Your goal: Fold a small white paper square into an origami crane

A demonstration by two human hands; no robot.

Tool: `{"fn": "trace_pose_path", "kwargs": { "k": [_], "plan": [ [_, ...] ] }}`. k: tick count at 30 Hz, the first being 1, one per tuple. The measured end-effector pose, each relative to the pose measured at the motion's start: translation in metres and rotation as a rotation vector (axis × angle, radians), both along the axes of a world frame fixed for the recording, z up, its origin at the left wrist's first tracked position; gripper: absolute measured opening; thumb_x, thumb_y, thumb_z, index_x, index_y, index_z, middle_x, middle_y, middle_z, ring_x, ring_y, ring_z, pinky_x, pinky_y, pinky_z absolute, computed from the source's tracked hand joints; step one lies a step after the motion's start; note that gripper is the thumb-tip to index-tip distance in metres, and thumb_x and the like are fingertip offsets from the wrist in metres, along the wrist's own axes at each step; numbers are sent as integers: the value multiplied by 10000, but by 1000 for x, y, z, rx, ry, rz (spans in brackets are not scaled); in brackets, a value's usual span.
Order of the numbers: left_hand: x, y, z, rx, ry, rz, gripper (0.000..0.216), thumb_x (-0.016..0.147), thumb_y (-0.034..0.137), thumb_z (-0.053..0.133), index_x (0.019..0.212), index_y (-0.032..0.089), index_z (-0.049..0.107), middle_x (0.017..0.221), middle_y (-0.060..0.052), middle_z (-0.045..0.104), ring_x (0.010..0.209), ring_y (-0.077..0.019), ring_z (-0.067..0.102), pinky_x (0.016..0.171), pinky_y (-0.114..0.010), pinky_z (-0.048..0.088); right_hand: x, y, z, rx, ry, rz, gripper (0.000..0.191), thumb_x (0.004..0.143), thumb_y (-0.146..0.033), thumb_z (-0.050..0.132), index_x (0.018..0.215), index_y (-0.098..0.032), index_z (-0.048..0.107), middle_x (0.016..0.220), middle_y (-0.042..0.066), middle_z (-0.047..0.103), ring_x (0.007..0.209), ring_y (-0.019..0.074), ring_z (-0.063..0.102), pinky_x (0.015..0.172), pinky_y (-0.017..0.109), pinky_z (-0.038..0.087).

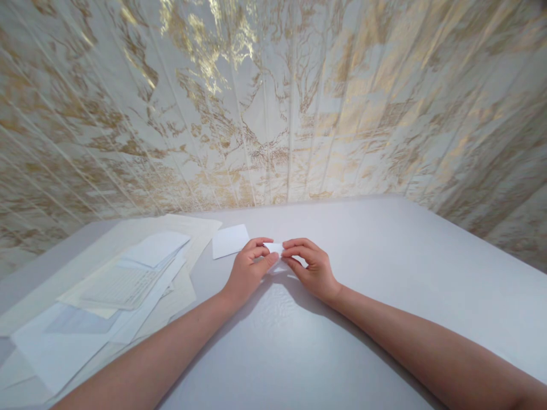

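Between two hands — left hand, right hand — one folded paper.

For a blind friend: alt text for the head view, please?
The left hand and right hand pinch a small white paper piece on a white table. A white paper square and a pile of papers lie left of them.

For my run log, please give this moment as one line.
left hand: pinches small white paper piece | right hand: pinches same piece | white square paper sheet: flat on white table | loose white paper pile: left side
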State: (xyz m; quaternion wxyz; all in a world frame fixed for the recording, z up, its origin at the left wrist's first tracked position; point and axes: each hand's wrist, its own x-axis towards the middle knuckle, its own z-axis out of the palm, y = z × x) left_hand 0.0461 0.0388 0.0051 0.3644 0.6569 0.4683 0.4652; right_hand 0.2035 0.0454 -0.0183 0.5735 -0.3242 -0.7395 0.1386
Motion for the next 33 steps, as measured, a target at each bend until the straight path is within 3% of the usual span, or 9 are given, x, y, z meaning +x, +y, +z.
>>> {"fn": "trace_pose_path", "kwargs": {
  "k": [4, 8, 11, 15, 27, 33],
  "plan": [
    [3, 4, -3, -178, -196, 8, 184, 674, 300, 580, 580, 147, 620, 972, -60, 542, 920, -192, 504, 793, -282, 379, 0, 1, 0, -16, 6, -10, 78, 739, -125, 604, 750, -190, 645, 841, 68, 622, 799, 156, 610, 733, 287, 504],
    [3, 7, -4, -227, -269, -69, 167, 656, 292, 596, 597, 139, 628, 955, -53, 546, 872, -167, 493, 756, -260, 365, 1, 2, 0, -55, 27, 8, 65, 731, -142, 619, 757, -192, 652, 843, 68, 624, 790, 158, 607, 713, 288, 506],
    [2, 7, -5, -309, -309, -154, 183, 658, 312, 606, 618, 133, 605, 776, -21, 561, 674, -117, 471, 631, -238, 348, 1, 2, -2, -80, 52, 22, 68, 728, -147, 624, 760, -196, 659, 852, 69, 624, 796, 162, 606, 703, 289, 505],
    [3, 6, -6, -403, -330, -171, 184, 641, 298, 623, 604, 134, 548, 537, 45, 469, 503, -72, 362, 524, -216, 270, 1, 2, -2, -95, 76, 24, 65, 723, -142, 627, 739, -195, 660, 847, 69, 622, 793, 164, 608, 700, 291, 501],
    [4, 4, -1, -436, -299, -102, 200, 571, 296, 637, 524, 140, 521, 471, 52, 439, 460, -70, 360, 501, -223, 262, -2, 1, -1, -111, 82, 34, 58, 717, -149, 632, 719, -198, 664, 838, 62, 623, 768, 158, 605, 690, 288, 500],
    [4, 3, -2, -175, -137, 122, 167, 560, 259, 648, 541, 163, 513, 534, 47, 502, 506, -85, 411, 514, -221, 319, -1, 2, -3, -168, 120, 18, 54, 705, -148, 635, 705, -198, 656, 837, 59, 614, 776, 163, 604, 673, 289, 507]
  ]
}}
